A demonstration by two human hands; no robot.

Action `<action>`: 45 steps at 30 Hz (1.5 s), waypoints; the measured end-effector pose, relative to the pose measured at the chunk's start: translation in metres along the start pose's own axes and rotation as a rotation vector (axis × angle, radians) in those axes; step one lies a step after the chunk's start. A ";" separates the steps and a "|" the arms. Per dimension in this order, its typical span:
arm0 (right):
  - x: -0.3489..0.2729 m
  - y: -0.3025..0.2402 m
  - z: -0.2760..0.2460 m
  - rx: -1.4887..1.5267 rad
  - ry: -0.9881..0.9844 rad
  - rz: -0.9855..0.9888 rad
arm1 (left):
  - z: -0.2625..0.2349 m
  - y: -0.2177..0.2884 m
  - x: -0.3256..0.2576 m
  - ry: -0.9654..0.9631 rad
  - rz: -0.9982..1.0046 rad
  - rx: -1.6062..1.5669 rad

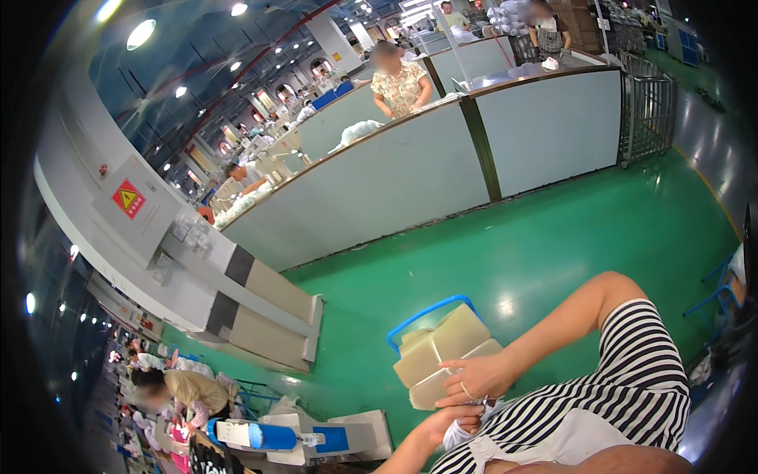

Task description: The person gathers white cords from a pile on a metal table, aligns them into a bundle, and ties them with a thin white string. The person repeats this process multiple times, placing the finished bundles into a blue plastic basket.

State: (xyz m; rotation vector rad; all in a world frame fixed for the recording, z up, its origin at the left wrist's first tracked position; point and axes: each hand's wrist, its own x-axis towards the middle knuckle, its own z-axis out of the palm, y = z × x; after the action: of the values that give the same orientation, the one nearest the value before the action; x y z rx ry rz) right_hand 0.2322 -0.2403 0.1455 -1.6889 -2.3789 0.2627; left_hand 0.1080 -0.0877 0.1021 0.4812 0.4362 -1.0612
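Observation:
In the lower right, my two hands come together in front of my striped top. My left hand [459,417] is closed, with a bunched white cloth [456,435] at its fingers. Just above it is my right hand [475,378], wearing a ring, its fingers stretched leftward and apart. A small dark bit shows between the hands, too small to name. Beyond the right fingertips, cream-coloured block-like pieces [433,347] sit grouped together on a seat or stand with a blue tubular frame [430,310]. Whether the right fingers touch the blocks, I cannot tell.
A blue-and-white machine [272,436] stands at the lower left, beside a person bending over work [193,391]. A thick pillar [237,292] rises at left. Across the green floor [379,276] runs a long grey partition [379,193], with people behind it. A wire cart [649,110] stands far right.

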 end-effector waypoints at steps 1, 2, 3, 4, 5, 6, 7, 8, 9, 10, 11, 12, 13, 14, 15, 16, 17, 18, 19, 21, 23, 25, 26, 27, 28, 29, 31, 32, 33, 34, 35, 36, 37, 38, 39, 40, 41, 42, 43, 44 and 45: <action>0.003 -0.001 -0.001 0.017 -0.074 0.022 | 0.004 0.002 -0.002 0.008 -0.004 0.024; 0.007 0.002 -0.001 0.028 -0.105 0.030 | 0.008 0.000 -0.003 0.027 0.039 0.062; 0.007 0.003 0.001 0.104 -0.016 -0.014 | 0.013 0.001 -0.005 0.027 0.043 0.080; 0.006 0.003 0.004 0.178 0.073 -0.058 | 0.015 -0.002 -0.007 0.055 0.038 0.112; 0.005 0.002 0.007 0.252 0.164 -0.102 | 0.017 -0.005 -0.008 0.082 0.035 0.145; 0.004 -0.001 0.009 0.278 0.215 -0.134 | 0.023 -0.007 -0.010 0.120 0.050 0.205; 0.004 -0.002 0.013 0.301 0.165 -0.112 | 0.028 -0.009 -0.010 0.158 0.067 0.265; 0.004 -0.001 0.018 0.324 0.116 -0.089 | 0.029 -0.010 -0.009 0.143 0.090 0.277; 0.005 0.000 0.016 0.351 0.063 -0.074 | 0.031 -0.008 -0.009 0.132 0.093 0.278; 0.004 0.003 0.013 0.320 0.101 -0.076 | 0.034 -0.006 -0.010 0.122 0.097 0.278; 0.003 0.004 0.011 0.288 0.055 -0.044 | 0.039 -0.004 -0.011 0.110 0.100 0.279; 0.003 0.002 0.008 0.252 0.010 -0.018 | 0.048 -0.003 -0.014 0.133 0.119 0.320; 0.002 0.002 0.005 0.216 -0.034 0.010 | 0.045 -0.002 -0.012 0.135 0.110 0.317; 0.001 0.003 0.004 0.221 -0.029 0.049 | 0.041 -0.001 -0.009 0.136 0.099 0.315; 0.000 0.002 0.005 0.238 -0.022 0.085 | 0.037 -0.003 -0.007 0.142 0.082 0.302; -0.001 0.001 0.005 0.256 -0.015 0.123 | 0.036 -0.003 -0.005 0.129 0.119 0.334; -0.004 0.002 0.004 0.232 -0.016 0.139 | 0.036 0.001 -0.004 0.107 0.111 0.337; -0.005 0.002 0.002 0.216 -0.024 0.146 | 0.038 0.000 -0.004 0.118 0.121 0.347; -0.006 0.003 0.001 0.200 -0.031 0.152 | 0.040 -0.001 -0.006 0.129 0.130 0.356; -0.005 0.004 -0.001 0.134 -0.060 0.212 | 0.028 -0.003 -0.004 0.207 0.206 0.465; -0.003 0.008 -0.002 0.101 -0.102 0.266 | 0.019 0.002 0.001 0.208 0.178 0.352; -0.005 0.018 -0.007 0.082 -0.120 0.311 | 0.026 0.008 -0.001 0.180 0.171 0.247; -0.003 0.020 -0.017 0.070 -0.151 0.372 | 0.021 0.015 0.001 0.073 0.158 0.157; -0.005 0.021 -0.027 0.041 -0.146 0.360 | 0.025 0.020 0.000 0.076 0.174 0.150; -0.005 0.023 -0.037 0.050 -0.153 0.341 | 0.023 0.028 -0.001 0.030 0.187 0.240; -0.006 0.024 -0.044 0.060 -0.121 0.350 | 0.031 0.037 -0.003 0.089 0.248 0.447; -0.004 0.036 -0.044 -0.033 -0.164 0.368 | 0.031 0.046 -0.002 0.255 0.441 0.747; -0.003 0.041 -0.045 -0.055 -0.179 0.375 | 0.028 0.045 -0.001 0.322 0.652 0.889; -0.005 0.045 -0.047 -0.075 -0.200 0.395 | 0.026 0.044 0.006 0.377 0.863 1.026; -0.006 0.049 -0.050 -0.096 -0.220 0.415 | 0.025 0.043 0.009 0.433 1.077 1.157; -0.007 0.054 -0.052 -0.100 -0.218 0.431 | 0.023 0.043 0.009 0.533 1.197 1.294; -0.008 0.058 -0.051 -0.098 -0.214 0.453 | 0.026 0.045 0.005 0.632 1.310 1.431; -0.010 0.061 -0.051 -0.097 -0.209 0.475 | 0.031 0.047 0.003 0.736 1.423 1.564; -0.013 0.063 -0.051 -0.064 -0.216 0.518 | 0.040 0.047 0.006 0.726 1.544 1.477; -0.011 0.063 -0.055 -0.040 -0.220 0.551 | 0.043 0.049 0.007 0.757 1.558 1.591; -0.010 0.062 -0.058 -0.014 -0.223 0.588 | 0.045 0.051 0.007 0.787 1.568 1.707; -0.009 0.061 -0.055 0.000 -0.205 0.579 | 0.048 0.051 0.009 0.814 1.575 1.823; -0.010 0.062 -0.053 -0.011 -0.181 0.581 | 0.050 0.054 0.013 0.875 1.688 1.833; -0.009 0.063 -0.056 -0.026 -0.150 0.583 | 0.048 0.057 0.016 0.877 1.724 1.880; -0.011 0.061 -0.060 -0.016 -0.187 0.600 | 0.046 0.058 0.018 0.875 1.760 1.925; -0.012 0.059 -0.066 -0.012 -0.217 0.621 | 0.046 0.061 0.018 0.871 1.806 1.975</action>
State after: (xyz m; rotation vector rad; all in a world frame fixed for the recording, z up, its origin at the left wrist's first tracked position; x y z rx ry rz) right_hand 0.3072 -0.2305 0.1921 -2.4763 -1.9083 0.5494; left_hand 0.1754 -0.1022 0.1389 2.4242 -0.5659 0.9935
